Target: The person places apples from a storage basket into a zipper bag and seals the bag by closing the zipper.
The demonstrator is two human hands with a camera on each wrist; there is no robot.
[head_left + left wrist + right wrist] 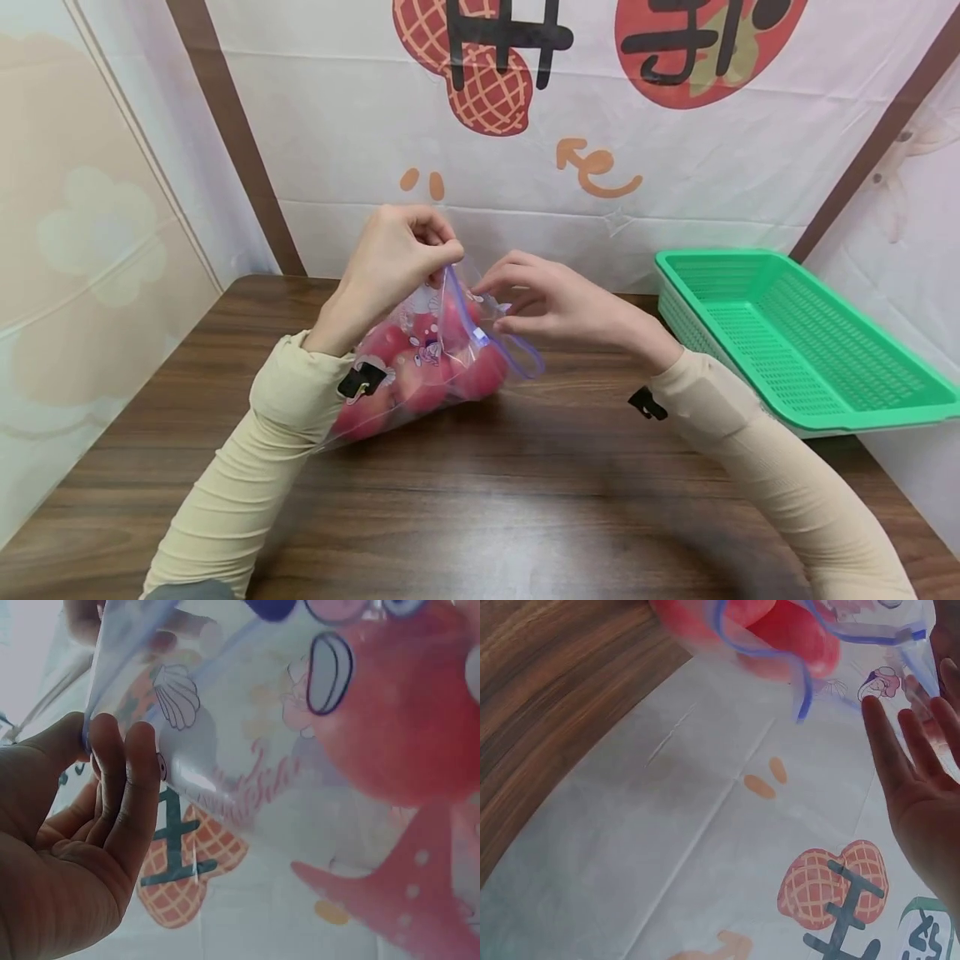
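Note:
A clear zip bag (pixel 429 354) with printed sea pictures lies on the table, several round red fruits (pixel 423 385) inside it. My left hand (pixel 397 250) pinches the upper corner of its mouth between thumb and fingers. In the left wrist view, that hand (pixel 82 840) grips the film's edge. A purple zip strip with a pale slider (pixel 480 336) runs down the mouth, its loose end looping to the right. Beside the mouth is my right hand (pixel 558 300), fingers loosely bent and apart from the thumb. In the right wrist view, its fingers (pixel 885 742) are extended near the film; contact is unclear.
A green plastic basket (pixel 813 417) stands on the right side of the brown wooden table (pixel 480 517). Behind the table hangs a white printed cloth (pixel 337 125).

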